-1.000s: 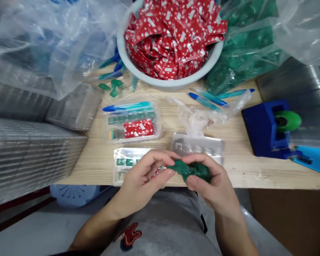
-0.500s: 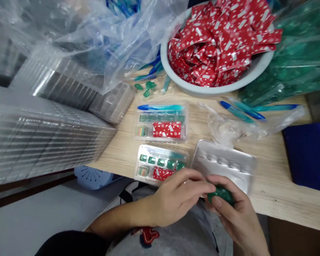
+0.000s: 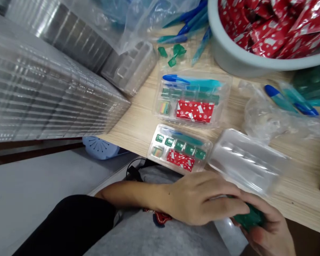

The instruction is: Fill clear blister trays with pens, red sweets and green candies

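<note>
A glossy green clump (image 3: pixel 249 217) sits in my right hand (image 3: pixel 276 227), whose fingers curl around it. My left hand (image 3: pixel 202 199) reaches across, its fingertips on the same clump; its thumb is hidden. Just beyond my hands is a clear plastic tray (image 3: pixel 150 151) with green gem-like pieces (image 3: pixel 179 145) in a row, a small striped block (image 3: pixel 157 152), a red printed packet (image 3: pixel 180 160) and a blue pen-like item (image 3: pixel 189 138). A clear moulded half (image 3: pixel 245 160), its pockets bare, lies open to the tray's right.
Behind lies another filled clear pack (image 3: pixel 221 117). Stacked clear trays (image 3: pixel 56 92) wall off the left. A pale tub (image 3: pixel 229 53) of red packets (image 3: pixel 272 35) stands at the back right. Loose blue pens (image 3: pixel 192 25), green scraps (image 3: pixel 178 50) and a crumpled clear bag (image 3: pixel 266 113) lie about.
The camera view has shifted and come closer, so the tub and packs appear higher. My hands appear further right, the left now reaching more over the green clump in the right.
</note>
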`<state>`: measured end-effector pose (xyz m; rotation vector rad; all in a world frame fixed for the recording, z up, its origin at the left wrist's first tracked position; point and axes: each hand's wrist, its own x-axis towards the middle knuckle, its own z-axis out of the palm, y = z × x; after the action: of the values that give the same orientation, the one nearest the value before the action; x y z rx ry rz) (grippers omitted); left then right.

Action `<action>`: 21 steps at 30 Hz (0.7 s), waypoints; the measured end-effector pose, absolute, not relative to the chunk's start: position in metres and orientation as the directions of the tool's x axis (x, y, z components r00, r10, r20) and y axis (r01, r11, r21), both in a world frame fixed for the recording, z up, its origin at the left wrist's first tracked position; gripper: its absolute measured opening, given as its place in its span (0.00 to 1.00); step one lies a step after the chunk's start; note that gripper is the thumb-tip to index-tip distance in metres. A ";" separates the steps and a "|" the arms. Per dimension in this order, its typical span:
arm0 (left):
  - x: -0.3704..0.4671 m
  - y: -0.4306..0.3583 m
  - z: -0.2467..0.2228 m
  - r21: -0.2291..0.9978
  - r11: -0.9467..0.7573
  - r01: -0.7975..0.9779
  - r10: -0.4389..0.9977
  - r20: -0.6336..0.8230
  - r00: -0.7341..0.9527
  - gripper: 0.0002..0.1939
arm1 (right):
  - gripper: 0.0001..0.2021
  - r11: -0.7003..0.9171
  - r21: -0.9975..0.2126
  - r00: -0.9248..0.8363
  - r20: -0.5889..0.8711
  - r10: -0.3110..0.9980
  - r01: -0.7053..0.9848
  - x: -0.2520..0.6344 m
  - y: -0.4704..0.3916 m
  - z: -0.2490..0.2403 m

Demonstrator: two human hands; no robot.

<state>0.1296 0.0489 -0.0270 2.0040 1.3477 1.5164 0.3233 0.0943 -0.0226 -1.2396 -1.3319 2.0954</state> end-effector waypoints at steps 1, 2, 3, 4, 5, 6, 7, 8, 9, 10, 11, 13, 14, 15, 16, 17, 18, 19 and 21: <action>0.129 0.049 -0.026 0.665 -0.533 0.523 0.785 0.620 0.011 0.10 | 0.18 -0.453 -0.876 -0.546 -0.465 0.697 0.167 0.321 0.095 -0.021; 0.128 0.049 -0.026 0.640 -0.542 0.544 0.766 0.642 0.009 0.10 | 0.17 -0.420 -0.888 -0.552 -0.449 0.703 0.188 0.319 0.096 -0.019; 0.128 0.048 -0.026 0.623 -0.549 0.557 0.751 0.660 0.002 0.11 | 0.15 -0.391 -0.897 -0.568 -0.434 0.699 0.205 0.317 0.097 -0.017; 0.128 0.048 -0.026 0.617 -0.556 0.557 0.742 0.670 -0.002 0.12 | 0.13 -0.362 -0.909 -0.592 -0.411 0.693 0.208 0.315 0.098 -0.016; 0.128 0.048 -0.026 0.621 -0.562 0.547 0.739 0.674 -0.006 0.13 | 0.11 -0.341 -0.918 -0.619 -0.391 0.681 0.204 0.313 0.099 -0.014; 0.129 0.048 -0.026 0.628 -0.570 0.530 0.736 0.677 -0.011 0.14 | 0.10 -0.331 -0.924 -0.642 -0.373 0.669 0.192 0.311 0.100 -0.013; 0.129 0.047 -0.027 0.633 -0.582 0.511 0.731 0.683 -0.013 0.14 | 0.09 -0.340 -0.924 -0.656 -0.366 0.660 0.174 0.308 0.101 -0.012; 0.129 0.047 -0.027 0.637 -0.589 0.497 0.728 0.686 -0.016 0.14 | 0.09 -0.366 -0.918 -0.662 -0.369 0.652 0.152 0.305 0.101 -0.011; 0.128 0.047 -0.028 0.637 -0.596 0.489 0.721 0.693 -0.025 0.14 | 0.09 -0.402 -0.907 -0.660 -0.381 0.647 0.129 0.302 0.100 -0.009; 0.128 0.047 -0.028 0.630 -0.603 0.489 0.709 0.704 -0.033 0.14 | 0.10 -0.439 -0.892 -0.654 -0.398 0.644 0.110 0.299 0.100 -0.008; 0.126 0.047 -0.028 0.625 -0.604 0.495 0.700 0.712 -0.045 0.14 | 0.11 -0.472 -0.877 -0.647 -0.413 0.641 0.092 0.297 0.099 -0.007; 0.122 0.046 -0.028 0.629 -0.585 0.512 0.702 0.709 -0.070 0.13 | 0.10 -0.511 -0.857 -0.625 -0.437 0.647 0.071 0.294 0.098 -0.006; 0.120 0.045 -0.027 0.639 -0.571 0.516 0.713 0.697 -0.074 0.13 | 0.10 -0.516 -0.854 -0.613 -0.445 0.653 0.070 0.294 0.097 -0.007; 0.118 0.044 -0.027 0.651 -0.558 0.514 0.731 0.679 -0.067 0.13 | 0.10 -0.510 -0.856 -0.598 -0.451 0.662 0.082 0.295 0.097 -0.008; 0.116 0.043 -0.026 0.669 -0.543 0.507 0.755 0.653 -0.054 0.12 | 0.10 -0.494 -0.863 -0.584 -0.456 0.671 0.107 0.297 0.096 -0.010; 0.114 0.041 -0.026 0.690 -0.532 0.491 0.778 0.627 -0.038 0.12 | 0.11 -0.471 -0.871 -0.573 -0.460 0.678 0.142 0.299 0.095 -0.012; 0.113 0.041 -0.025 0.710 -0.524 0.470 0.797 0.603 -0.022 0.12 | 0.12 -0.442 -0.880 -0.564 -0.458 0.687 0.176 0.301 0.094 -0.015; 0.113 0.040 -0.025 0.731 -0.511 0.452 0.817 0.577 -0.011 0.10 | 0.13 -0.408 -0.890 -0.554 -0.447 0.702 0.201 0.303 0.092 -0.018; 0.114 0.039 -0.025 0.776 -0.455 0.437 0.854 0.520 -0.034 0.07 | 0.14 -0.350 -0.913 -0.533 -0.408 0.741 0.211 0.306 0.088 -0.021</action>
<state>0.1141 0.0394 -0.0245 1.8681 1.3551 1.4903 0.3058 0.0882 -0.0211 -1.2452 -1.5079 1.9423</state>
